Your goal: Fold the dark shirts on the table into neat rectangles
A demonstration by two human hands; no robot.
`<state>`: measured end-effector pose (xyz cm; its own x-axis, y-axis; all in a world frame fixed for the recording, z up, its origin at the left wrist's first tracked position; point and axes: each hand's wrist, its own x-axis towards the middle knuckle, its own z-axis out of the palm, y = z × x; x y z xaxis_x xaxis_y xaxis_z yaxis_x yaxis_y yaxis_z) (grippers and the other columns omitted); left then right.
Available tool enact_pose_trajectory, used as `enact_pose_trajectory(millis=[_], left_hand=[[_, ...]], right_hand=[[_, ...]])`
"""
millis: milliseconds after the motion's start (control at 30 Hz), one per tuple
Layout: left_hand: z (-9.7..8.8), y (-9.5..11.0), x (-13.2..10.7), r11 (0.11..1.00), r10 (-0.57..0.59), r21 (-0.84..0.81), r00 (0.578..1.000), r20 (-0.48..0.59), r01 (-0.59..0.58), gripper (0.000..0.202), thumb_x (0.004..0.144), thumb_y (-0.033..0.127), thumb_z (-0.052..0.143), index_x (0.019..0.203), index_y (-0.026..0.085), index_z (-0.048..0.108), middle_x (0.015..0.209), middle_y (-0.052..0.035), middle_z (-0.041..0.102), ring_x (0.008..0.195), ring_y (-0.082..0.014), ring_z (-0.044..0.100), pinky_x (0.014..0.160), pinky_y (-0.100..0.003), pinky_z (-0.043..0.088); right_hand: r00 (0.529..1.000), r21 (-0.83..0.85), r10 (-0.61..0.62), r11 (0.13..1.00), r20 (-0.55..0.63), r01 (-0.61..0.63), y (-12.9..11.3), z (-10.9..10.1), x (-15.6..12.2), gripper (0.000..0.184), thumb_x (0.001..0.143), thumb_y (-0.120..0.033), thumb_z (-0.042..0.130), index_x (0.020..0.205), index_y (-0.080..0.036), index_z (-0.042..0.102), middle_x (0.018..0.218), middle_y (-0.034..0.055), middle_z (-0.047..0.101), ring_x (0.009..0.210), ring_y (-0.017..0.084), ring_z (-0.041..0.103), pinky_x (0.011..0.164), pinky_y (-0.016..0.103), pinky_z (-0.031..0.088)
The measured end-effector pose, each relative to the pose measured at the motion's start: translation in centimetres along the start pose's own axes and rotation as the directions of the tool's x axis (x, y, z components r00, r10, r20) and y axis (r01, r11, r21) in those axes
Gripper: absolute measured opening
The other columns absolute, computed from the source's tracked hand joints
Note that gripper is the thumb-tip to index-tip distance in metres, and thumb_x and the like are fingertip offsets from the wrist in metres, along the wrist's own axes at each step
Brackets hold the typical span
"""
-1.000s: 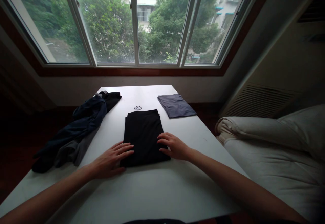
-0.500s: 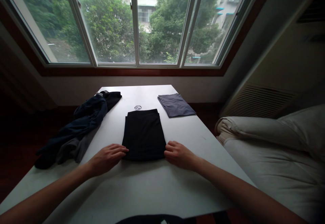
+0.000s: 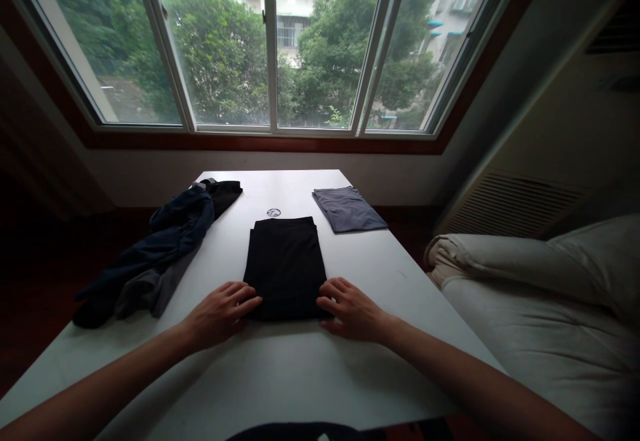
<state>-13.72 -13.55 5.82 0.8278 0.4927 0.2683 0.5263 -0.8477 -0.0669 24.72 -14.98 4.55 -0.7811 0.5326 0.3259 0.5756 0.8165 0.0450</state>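
Observation:
A black folded garment [image 3: 285, 264] lies flat on the white table [image 3: 295, 374], in front of me. My left hand [image 3: 225, 311] rests at its lower left corner, the fingertips on the cloth and the thumb lower, near the front edge. At the lower right corner, my right hand [image 3: 353, 311] touches the cloth with loosely bent fingers, its thumb spread below them. Both hands look open, and no cloth is visibly pinched in them.
A grey folded garment [image 3: 350, 209] lies at the table's far right. Along the left edge is a heap of dark clothes [image 3: 170, 234], partly hanging over. A small round black-and-white mark [image 3: 273, 213] is beyond the black garment. A pale sofa [image 3: 530, 321] stands right; a window [image 3: 310, 47] is ahead.
My fingers have loosened from the garment's lower corners. Both hands have shifted slightly inward over the cloth, and the thumbs now show apart from the fingers. The garment lies much as before.

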Motion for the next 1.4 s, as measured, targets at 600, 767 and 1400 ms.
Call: enact_pose_trajectory(millis=[600,767,1400], left_hand=[[0.8,-2.0,1.6,0.996,-0.071,-0.069,0.955,-0.289,0.053,0.022,0.103,0.009,0.045,0.116,0.022,0.057,0.109,-0.0055,0.072,0.096,-0.0197,0.069,0.085,-0.034,0.056],[0.8,-1.4,2.4,0.979,-0.178,-0.147,0.937,-0.300,0.139,0.013,0.106,0.017,0.044,0.106,0.022,0.056,0.096,-0.0045,0.066,0.082,-0.0188,0.063,0.076,-0.033,0.052],[0.2,-1.7,3.8,0.898,-0.277,-0.417,0.916,-0.289,0.139,0.014,0.096,0.018,0.060,0.109,0.022,0.063,0.114,-0.0059,0.074,0.097,-0.0196,0.073,0.086,-0.032,0.059]], right_hand=[[0.957,-0.038,0.288,0.957,-0.014,-0.288,-1.8,1.0,2.3,0.035,0.088,-0.019,0.072,0.123,-0.020,0.063,0.113,0.0108,0.067,0.106,0.026,0.061,0.086,0.035,0.053],[0.920,0.140,0.385,0.917,-0.074,-0.373,-0.4,0.4,2.5,0.020,0.094,-0.014,0.064,0.112,-0.022,0.067,0.105,0.0046,0.071,0.094,0.019,0.066,0.083,0.028,0.050],[0.988,0.196,0.129,0.974,-0.086,-0.110,3.6,-0.9,2.1,0.018,0.092,-0.015,0.068,0.108,-0.022,0.071,0.111,0.0065,0.073,0.113,0.022,0.064,0.095,0.033,0.053]])
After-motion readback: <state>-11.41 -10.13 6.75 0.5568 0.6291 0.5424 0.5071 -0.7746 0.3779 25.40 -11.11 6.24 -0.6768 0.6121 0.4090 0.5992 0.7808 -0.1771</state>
